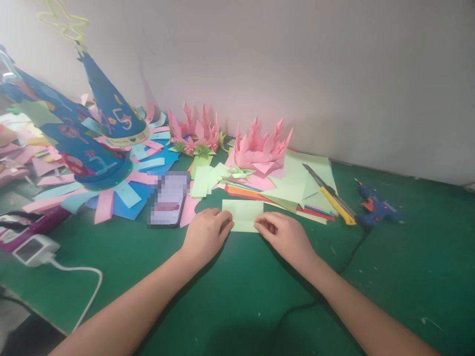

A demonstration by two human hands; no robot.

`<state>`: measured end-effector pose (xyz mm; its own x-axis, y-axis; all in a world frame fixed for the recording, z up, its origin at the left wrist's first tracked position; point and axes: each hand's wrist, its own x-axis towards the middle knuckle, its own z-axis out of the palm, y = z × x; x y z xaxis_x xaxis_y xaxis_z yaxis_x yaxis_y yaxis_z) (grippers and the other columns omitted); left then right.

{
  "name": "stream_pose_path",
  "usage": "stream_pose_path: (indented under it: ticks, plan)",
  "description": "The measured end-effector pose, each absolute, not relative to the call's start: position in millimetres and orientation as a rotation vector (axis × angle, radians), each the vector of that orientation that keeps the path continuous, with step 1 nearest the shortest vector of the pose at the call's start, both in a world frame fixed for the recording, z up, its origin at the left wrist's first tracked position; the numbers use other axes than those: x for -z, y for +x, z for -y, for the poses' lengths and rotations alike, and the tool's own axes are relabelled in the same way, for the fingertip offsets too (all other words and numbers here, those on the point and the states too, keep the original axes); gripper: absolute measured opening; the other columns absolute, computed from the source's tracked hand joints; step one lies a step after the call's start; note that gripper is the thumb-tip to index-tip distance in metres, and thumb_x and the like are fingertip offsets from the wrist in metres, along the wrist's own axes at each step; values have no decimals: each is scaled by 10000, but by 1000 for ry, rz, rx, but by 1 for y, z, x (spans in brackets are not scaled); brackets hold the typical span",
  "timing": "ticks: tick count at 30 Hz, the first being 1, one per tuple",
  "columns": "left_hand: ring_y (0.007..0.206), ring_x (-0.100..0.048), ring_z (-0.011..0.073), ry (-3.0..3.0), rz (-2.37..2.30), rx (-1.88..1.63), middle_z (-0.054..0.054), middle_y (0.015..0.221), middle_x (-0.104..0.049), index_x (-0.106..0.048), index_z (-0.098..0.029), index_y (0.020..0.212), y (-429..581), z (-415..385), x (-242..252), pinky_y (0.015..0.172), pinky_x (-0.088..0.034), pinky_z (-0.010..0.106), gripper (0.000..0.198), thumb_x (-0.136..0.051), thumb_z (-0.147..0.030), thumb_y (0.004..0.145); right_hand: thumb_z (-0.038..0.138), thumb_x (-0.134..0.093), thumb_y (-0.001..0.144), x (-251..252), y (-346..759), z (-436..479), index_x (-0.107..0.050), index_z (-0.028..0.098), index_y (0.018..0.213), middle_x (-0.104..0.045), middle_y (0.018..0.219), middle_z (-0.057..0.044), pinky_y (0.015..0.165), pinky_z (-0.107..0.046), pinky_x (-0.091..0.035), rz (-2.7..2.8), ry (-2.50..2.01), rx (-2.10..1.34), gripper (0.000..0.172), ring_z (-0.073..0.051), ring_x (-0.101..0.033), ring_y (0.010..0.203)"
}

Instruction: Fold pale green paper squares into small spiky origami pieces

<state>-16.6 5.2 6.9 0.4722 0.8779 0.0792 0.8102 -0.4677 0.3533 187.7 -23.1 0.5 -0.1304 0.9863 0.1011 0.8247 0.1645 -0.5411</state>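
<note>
A small pale green sheet of paper [243,212] lies on the green table, with a faint crease across it. My left hand [208,228] pinches its left edge, fingers curled together. At the right edge, my right hand [284,231] grips the paper between thumb and fingers. Just behind are loose pale green paper pieces [202,182] and a stack of coloured paper [315,170]. On that stack sits a pink folded-paper lotus [260,151]. A second pink paper lotus [196,131] with green leaves stands to its left.
A phone [168,200] lies left of my left hand. A yellow utility knife [334,198] rests partly on the paper stack, beside a blue glue gun [378,205] with a black cord. Blue cone hats [115,111], paper strips and a white charger [36,249] occupy the left.
</note>
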Motion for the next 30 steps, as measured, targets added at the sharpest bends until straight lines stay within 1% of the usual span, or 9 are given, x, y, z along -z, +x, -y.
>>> stream_pose_path:
  ticks: [4, 6, 11, 16, 19, 23, 27, 30]
  plan:
    - [784, -500, 191, 2493, -1411, -477, 54, 856, -538, -626, -182, 858, -17, -5, -5, 709, -400, 314, 182, -465, -261, 890, 260, -540, 834, 0, 188, 24, -619, 222, 769, -579, 636, 14, 526, -238, -356, 2029, -1688, -471, 109, -140, -530, 585]
    - [820, -491, 193, 2502, -1365, -534, 65, 896, -531, -632, -172, 870, -16, -6, -3, 728, -407, 315, 186, -462, -242, 896, 261, -536, 835, 0, 188, 24, -618, 218, 765, -575, 629, 10, 522, -240, -354, 2036, -1672, -449, 116, -144, -531, 583]
    - [786, -481, 171, 2566, -1134, -509, 49, 837, -564, -632, -159, 879, -15, -6, 0, 723, -413, 300, 262, -378, -189, 935, 246, -542, 835, -1, 188, 25, -612, 219, 769, -574, 636, 9, 531, -243, -352, 2039, -1678, -448, 100, -150, -530, 595]
    - [854, -479, 193, 2684, -1084, -493, 53, 869, -598, -642, -171, 918, -15, -3, -2, 760, -415, 323, 262, -381, -154, 928, 229, -548, 836, -1, 187, 25, -604, 215, 773, -555, 641, 8, 548, -249, -351, 2059, -1673, -425, 85, -153, -515, 610]
    - [896, -492, 201, 2759, -998, -415, 56, 918, -597, -629, -199, 1037, -14, -1, -5, 777, -422, 337, 293, -366, -134, 926, 228, -548, 843, 0, 187, 25, -601, 213, 777, -537, 633, 8, 559, -254, -348, 2080, -1664, -395, 86, -156, -504, 617]
    - [836, -509, 193, 2823, -952, -200, 64, 929, -570, -551, -221, 1204, -13, 1, -8, 708, -454, 312, 401, -359, -67, 887, 234, -552, 852, 2, 187, 24, -593, 210, 775, -518, 626, 12, 564, -257, -346, 2090, -1666, -378, 90, -155, -494, 622]
    - [864, -507, 217, 2881, -978, 7, 75, 962, -567, -481, -205, 1278, -12, 6, -14, 684, -477, 317, 494, -395, -30, 824, 238, -544, 864, 4, 187, 26, -601, 207, 789, -537, 646, 3, 576, -264, -360, 2091, -1639, -353, 99, -159, -503, 641]
    - [859, -500, 220, 2888, -993, 54, 78, 979, -560, -462, -202, 1287, -11, 9, -17, 676, -485, 322, 512, -403, -35, 807, 234, -488, 904, 4, 188, 30, -632, 199, 842, -576, 715, -30, 641, -282, -387, 2163, -1499, -286, 160, -175, -516, 715]
